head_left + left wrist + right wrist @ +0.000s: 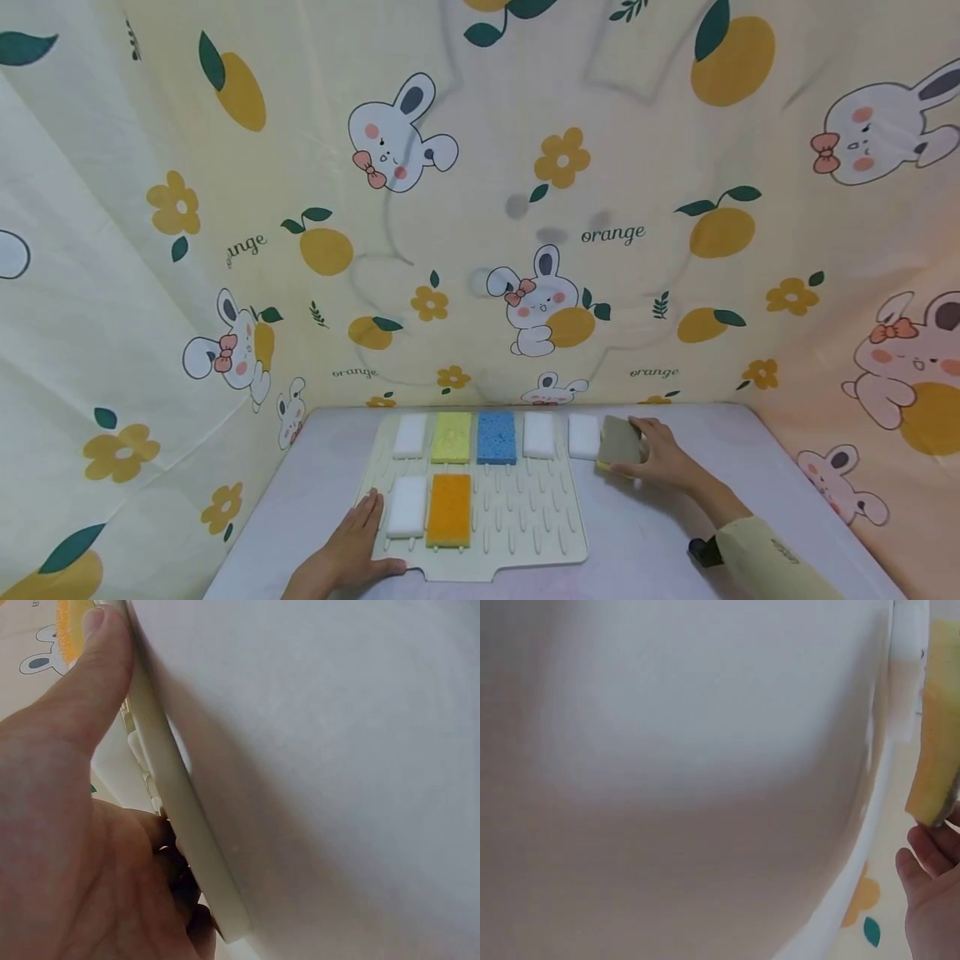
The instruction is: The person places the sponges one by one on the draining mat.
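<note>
My right hand (666,454) pinches a scouring sponge (619,440) with a grey-brown face and a yellow body, at the far right of the tray. In the right wrist view the sponge (939,727) is tilted and held off the table by the fingertips. Beside it lies a white sponge (584,437), just past the tray's right edge. My left hand (347,546) rests at the front left corner of the cream ridged tray (517,517), thumb and fingers spread along its edge. Close to those fingers are a white sponge (407,507) and an orange sponge (449,510) on the tray.
Along the tray's back row lie a white sponge (409,436), a yellow sponge (452,437), a blue sponge (497,437) and another white sponge (539,435). The pale table (645,533) ends at a printed cloth wall (465,208) behind and at both sides.
</note>
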`<state>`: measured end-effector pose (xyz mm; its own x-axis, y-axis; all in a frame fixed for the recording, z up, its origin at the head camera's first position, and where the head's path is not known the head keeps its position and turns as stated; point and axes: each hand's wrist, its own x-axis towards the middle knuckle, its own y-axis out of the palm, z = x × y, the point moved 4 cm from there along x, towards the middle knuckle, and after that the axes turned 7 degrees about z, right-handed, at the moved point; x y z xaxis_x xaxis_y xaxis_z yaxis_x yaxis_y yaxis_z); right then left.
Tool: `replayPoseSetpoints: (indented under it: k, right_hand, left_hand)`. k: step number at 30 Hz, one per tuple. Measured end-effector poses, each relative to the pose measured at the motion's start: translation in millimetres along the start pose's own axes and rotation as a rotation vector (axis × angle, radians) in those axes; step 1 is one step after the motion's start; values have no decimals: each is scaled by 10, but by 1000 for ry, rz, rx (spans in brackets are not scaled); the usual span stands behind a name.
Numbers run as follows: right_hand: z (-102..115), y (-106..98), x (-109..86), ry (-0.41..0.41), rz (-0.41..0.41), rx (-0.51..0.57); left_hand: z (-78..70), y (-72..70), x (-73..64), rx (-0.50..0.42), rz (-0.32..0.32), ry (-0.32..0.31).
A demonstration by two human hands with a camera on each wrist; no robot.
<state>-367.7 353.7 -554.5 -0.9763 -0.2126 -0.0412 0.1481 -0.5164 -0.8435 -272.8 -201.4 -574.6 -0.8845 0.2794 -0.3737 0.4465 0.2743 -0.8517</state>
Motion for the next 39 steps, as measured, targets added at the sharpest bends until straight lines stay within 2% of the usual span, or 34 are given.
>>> replayPoseSetpoints:
  k: [8,21,31,39]
  right_hand:
    - [173,29,-55,-60,-36,18]
    - [477,210,-56,-100,-24,1]
    - [747,355,-104,-202,-38,-1]
    - [944,426,-126,-185,-12,35]
  left_hand:
    - [-30,-12,-8,17,4,9]
    - [-28,-21,-27,9,-3,29]
    - [-22,-10,-10,12,6,15]
    - [-23,-13,-10,8,7,15]
